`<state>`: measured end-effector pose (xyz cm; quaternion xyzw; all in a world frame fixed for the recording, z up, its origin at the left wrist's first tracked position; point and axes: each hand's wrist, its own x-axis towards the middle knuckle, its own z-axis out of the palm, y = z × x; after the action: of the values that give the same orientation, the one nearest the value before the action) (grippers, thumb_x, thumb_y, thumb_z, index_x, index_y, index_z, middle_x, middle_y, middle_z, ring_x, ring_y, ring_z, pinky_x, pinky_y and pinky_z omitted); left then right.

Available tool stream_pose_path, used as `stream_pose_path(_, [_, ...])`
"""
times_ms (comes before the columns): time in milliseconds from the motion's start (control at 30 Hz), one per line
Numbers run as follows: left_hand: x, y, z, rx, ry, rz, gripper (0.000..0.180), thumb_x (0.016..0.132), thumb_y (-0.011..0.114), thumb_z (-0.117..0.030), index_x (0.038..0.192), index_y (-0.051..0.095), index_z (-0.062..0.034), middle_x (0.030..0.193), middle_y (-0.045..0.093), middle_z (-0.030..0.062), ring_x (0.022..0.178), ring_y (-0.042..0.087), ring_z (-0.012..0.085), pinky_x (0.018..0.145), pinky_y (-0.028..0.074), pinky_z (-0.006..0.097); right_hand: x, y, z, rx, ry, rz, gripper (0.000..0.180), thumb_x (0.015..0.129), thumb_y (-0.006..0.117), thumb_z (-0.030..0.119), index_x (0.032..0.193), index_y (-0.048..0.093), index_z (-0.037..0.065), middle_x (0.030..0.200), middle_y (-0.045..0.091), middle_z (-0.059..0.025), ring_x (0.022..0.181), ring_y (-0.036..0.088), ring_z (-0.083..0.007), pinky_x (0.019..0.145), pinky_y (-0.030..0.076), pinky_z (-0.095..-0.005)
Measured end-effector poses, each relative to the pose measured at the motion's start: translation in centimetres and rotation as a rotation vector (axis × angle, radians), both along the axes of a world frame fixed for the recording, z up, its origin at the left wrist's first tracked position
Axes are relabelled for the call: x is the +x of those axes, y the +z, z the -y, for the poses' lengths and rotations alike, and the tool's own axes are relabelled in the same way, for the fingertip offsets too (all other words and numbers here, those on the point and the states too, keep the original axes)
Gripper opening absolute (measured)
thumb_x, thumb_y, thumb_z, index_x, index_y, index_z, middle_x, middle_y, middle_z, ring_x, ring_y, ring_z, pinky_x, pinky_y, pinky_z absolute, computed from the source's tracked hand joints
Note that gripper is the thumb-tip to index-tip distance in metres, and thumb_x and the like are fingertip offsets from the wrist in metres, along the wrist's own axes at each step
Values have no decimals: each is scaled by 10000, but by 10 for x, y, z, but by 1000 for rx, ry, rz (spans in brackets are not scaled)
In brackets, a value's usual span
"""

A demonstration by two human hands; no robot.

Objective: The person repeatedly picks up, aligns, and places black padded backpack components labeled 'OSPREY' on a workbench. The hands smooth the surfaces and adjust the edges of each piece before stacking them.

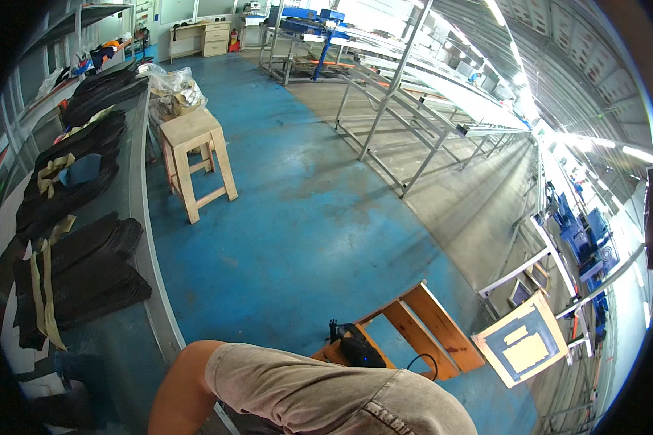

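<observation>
Neither my left hand nor my right hand shows in the picture. At the bottom, a bent bare limb of mine comes out of faded beige-grey cloth; whether it is an arm or a leg I cannot tell. Left of it runs a long worktable with a pale metal edge. Stacks of black flat pieces lie along the table, some with cream strips across them. Farther up, a blue piece rests on another black stack.
A wooden stool stands beside the table, near clear plastic bags. On the blue floor lies an open wooden frame, with a black device and cable by it. A framed screen leans at right; metal racks run behind.
</observation>
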<state>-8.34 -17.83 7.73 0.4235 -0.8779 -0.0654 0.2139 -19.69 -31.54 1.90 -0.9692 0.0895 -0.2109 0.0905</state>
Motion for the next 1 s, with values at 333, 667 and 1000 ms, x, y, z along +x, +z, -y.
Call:
stream_pose_path(333, [14,5,-28,-17,121,-5,368,1081,612,-204,1378,697,-4,1471,607,285,1360,567,498,1136,475,562,-8,11,-13,5,50,-74,367,1084,590,353,1162,723,21,1102,729,-193,1010,699,-368,856,549,-512])
stream_pose_path(667, [99,-31,-68,-59,458,21,478,800,819,-5,1272,746,-36,1511,606,209,1399,582,425,1168,467,500,-5,-12,-8,-77,74,137,279,936,742,398,906,706,122,904,669,-81,877,721,-292,777,590,-450])
stream_pose_path(1000, [133,-23,-83,-352,459,-57,346,828,830,-64,1160,763,8,1346,711,165,1251,696,358,1059,577,449,-4,15,-32,-207,20,25,263,927,779,337,1067,775,114,890,639,-46,874,686,-239,772,562,-397])
